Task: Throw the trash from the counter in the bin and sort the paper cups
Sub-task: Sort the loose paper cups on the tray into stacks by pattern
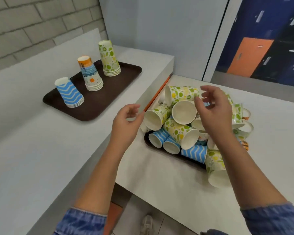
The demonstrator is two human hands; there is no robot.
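Note:
A heap of loose paper cups (pixel 183 112) lies on a dark tray (pixel 147 140) on the lower table at the right: green lemon-print, blue zigzag and orange ones, tipped on their sides. My right hand (pixel 214 111) hovers over the heap with fingers spread, holding nothing. My left hand (pixel 127 124) floats just left of the heap, fingers apart and empty. On the upper counter a brown tray (pixel 109 99) carries three upside-down stacks: blue zigzag (pixel 70 93), orange-and-blue (pixel 91 74), green lemon-print (pixel 109 59).
The white counter (pixel 32 150) steps down to the lower table (pixel 168 184); an orange strip (pixel 157 94) runs along the step. Floor and a shoe (pixel 148 224) show in the gap below. A brick wall stands behind, dark lockers at the far right.

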